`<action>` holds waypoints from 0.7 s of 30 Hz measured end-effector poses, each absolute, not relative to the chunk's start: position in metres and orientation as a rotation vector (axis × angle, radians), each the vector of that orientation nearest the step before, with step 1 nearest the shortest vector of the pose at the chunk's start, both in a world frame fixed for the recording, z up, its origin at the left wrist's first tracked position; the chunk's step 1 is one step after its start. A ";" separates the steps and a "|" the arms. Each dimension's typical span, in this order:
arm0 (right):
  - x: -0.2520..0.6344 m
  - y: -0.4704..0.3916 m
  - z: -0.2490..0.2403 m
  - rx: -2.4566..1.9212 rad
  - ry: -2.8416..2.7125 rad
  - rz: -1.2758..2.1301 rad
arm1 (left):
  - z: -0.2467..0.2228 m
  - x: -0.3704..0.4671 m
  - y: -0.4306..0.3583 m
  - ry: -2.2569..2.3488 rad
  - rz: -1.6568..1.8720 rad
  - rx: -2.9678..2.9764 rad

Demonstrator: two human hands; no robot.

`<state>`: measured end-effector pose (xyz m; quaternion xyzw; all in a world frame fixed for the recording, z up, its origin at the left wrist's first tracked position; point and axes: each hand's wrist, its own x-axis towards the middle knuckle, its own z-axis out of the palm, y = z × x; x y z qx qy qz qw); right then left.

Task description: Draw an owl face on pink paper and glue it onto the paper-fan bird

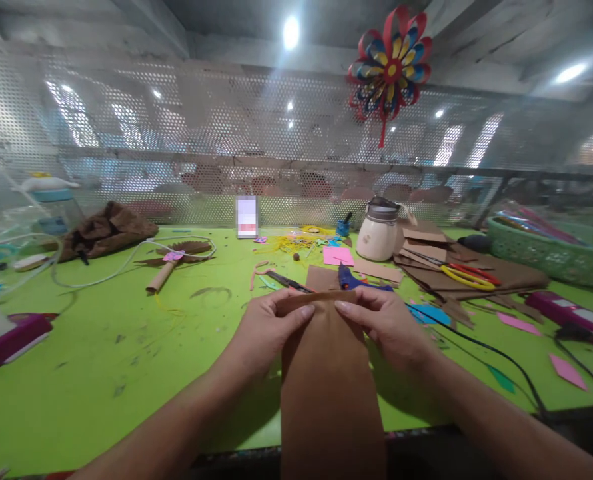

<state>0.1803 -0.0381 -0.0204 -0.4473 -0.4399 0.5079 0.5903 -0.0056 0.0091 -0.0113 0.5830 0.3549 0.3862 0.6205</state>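
Note:
A long strip of brown paper [330, 387] hangs over the table's near edge, its far end raised and folded over. My left hand [266, 327] pinches the left side of that folded end, thumb on top. On the right side my right hand [389, 323] grips the same fold, its thumb close to the other one. Just beyond the hands lie a blue glue gun [359, 278], a dark-handled tool [287, 281] and a small brown paper piece [321, 277]. The fingers under the paper are hidden.
On the green table [126, 373] stand a cream jar [377, 235] and a phone [247, 217]. Scissors [469, 275] lie on brown sheets at right, near a green basket [551, 250]. A paper flower [169, 260] and brown cloth [109, 230] lie left. A black cord [486, 347] crosses right.

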 end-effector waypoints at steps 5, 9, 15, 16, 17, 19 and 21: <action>0.180 -0.039 -0.020 -1.035 -1.015 1.184 | -0.011 -0.006 0.009 0.784 0.844 1.285; 0.182 -0.041 -0.021 -1.025 -1.003 1.185 | -0.010 -0.007 0.010 0.824 0.911 1.259; 0.183 -0.040 -0.020 -1.039 -1.014 1.193 | -0.007 -0.010 0.013 0.780 0.951 1.139; 0.184 -0.040 -0.021 -1.045 -1.044 1.205 | -0.007 -0.011 0.014 0.794 0.970 1.141; 0.184 -0.040 -0.021 -1.053 -1.083 1.222 | -0.006 -0.012 0.015 0.814 0.989 1.164; 0.186 -0.039 -0.024 -1.068 -1.175 1.267 | -0.004 -0.013 0.016 0.853 1.013 1.251; 0.188 -0.039 -0.026 -1.071 -1.233 1.306 | -0.002 -0.015 0.017 0.873 1.009 1.338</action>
